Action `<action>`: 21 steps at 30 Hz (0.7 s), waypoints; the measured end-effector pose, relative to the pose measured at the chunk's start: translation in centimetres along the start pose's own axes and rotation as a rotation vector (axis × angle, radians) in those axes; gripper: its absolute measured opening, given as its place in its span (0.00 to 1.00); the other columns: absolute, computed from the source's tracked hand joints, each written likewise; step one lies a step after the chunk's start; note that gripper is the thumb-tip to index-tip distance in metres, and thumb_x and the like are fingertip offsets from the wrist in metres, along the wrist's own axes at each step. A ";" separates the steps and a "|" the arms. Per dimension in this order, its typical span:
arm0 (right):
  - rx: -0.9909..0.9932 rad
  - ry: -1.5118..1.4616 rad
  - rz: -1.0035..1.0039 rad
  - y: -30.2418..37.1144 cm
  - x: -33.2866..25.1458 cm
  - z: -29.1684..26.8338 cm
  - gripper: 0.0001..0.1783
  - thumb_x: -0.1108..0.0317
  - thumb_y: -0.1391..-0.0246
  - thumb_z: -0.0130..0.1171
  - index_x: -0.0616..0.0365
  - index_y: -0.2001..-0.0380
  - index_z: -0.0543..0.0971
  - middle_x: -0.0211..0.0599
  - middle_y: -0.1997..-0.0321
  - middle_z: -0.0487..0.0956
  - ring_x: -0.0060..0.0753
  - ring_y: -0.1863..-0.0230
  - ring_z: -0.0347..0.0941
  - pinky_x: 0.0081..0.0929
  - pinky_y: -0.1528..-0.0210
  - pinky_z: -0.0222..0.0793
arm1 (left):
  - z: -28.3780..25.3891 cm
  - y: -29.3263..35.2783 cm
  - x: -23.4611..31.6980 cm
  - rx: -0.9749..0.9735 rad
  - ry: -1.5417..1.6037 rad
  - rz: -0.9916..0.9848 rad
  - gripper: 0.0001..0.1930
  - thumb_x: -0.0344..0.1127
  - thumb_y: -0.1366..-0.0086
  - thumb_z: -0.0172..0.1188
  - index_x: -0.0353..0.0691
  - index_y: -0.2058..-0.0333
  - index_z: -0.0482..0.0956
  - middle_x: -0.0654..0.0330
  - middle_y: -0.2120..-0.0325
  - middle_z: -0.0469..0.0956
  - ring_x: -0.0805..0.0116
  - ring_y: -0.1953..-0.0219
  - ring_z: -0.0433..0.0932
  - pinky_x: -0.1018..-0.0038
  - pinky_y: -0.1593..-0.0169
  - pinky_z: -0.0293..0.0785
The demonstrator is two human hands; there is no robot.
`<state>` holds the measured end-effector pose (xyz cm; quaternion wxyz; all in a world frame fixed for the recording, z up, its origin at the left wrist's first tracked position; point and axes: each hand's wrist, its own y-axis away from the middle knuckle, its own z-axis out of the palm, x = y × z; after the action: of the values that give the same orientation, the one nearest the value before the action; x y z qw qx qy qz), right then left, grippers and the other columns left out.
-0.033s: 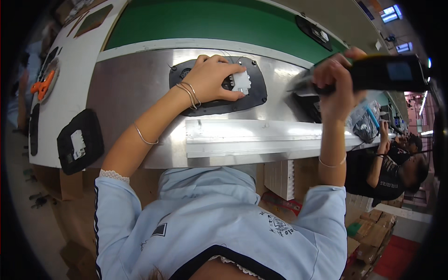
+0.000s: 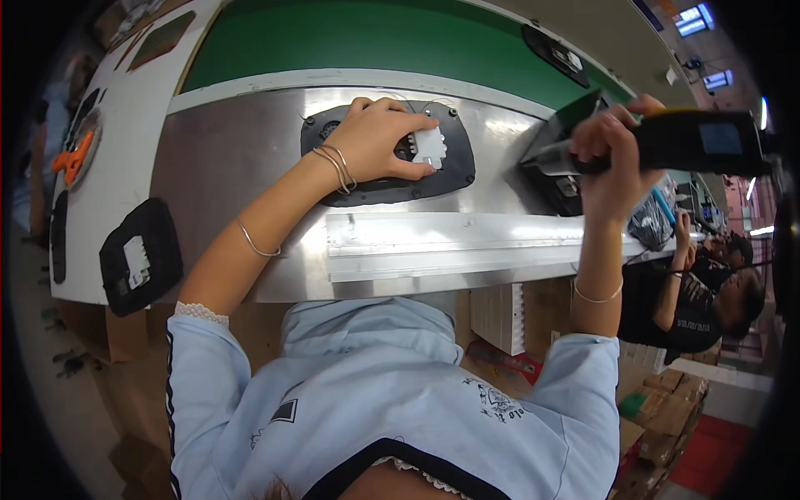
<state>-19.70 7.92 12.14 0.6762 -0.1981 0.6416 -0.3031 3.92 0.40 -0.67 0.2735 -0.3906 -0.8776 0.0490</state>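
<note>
One hand, the left, is closed on a small white block, thumb on its near side and forefinger on its far side. The block sits on the right part of a dark panel, a flat, rounded plate with pegs near its corners, and the palm and wrist cover much of the panel's middle. The panel lies on the metal top of the bench, nearer the far edge than the near one. The right hand is wrapped around a black handheld tool with a yellow strip and a small screen, raised above the bench's right part, well apart from the panel. Beneath the tool's narrow end stands a dark open box.

A pale rail runs along the bench's near edge, between the panel and the person. At the near left corner lies a second dark panel bearing a similar white part; farther up the left end is an orange-handled item. Beyond the far edge stretches a green strip, with a third dark panel on its right part. On the right are a plastic bag with dark contents and a co-worker in a black top.
</note>
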 end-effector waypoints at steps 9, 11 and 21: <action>0.178 0.279 -0.049 -1.2 -0.6 -5.0 0.13 0.81 0.50 0.54 0.59 0.60 0.68 0.32 0.81 0.66 0.27 0.83 0.63 0.28 0.76 0.63 | 0.4 -0.6 -2.4 -0.058 0.077 0.215 0.34 0.62 0.50 0.64 0.49 0.47 0.77 0.56 0.55 0.79 0.60 0.46 0.71 0.60 0.40 0.53; 0.157 0.274 -0.053 -1.2 0.1 -5.4 0.13 0.81 0.50 0.54 0.60 0.60 0.68 0.32 0.81 0.66 0.26 0.83 0.63 0.28 0.76 0.63 | 0.1 -0.2 -2.2 -0.013 0.028 0.203 0.36 0.63 0.50 0.64 0.49 0.46 0.75 0.57 0.54 0.79 0.60 0.45 0.71 0.58 0.39 0.52; 0.161 0.204 0.132 -0.8 0.6 -4.7 0.12 0.79 0.49 0.54 0.60 0.61 0.68 0.30 0.82 0.63 0.24 0.84 0.60 0.25 0.78 0.61 | 1.0 0.6 -2.6 0.066 0.105 0.139 0.32 0.64 0.52 0.66 0.47 0.55 0.78 0.62 0.56 0.78 0.61 0.47 0.71 0.59 0.38 0.51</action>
<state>-24.51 7.53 11.72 0.6397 -0.0686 0.6921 -0.3271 5.19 -0.94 -2.87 0.3279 -0.4433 -0.8307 0.0763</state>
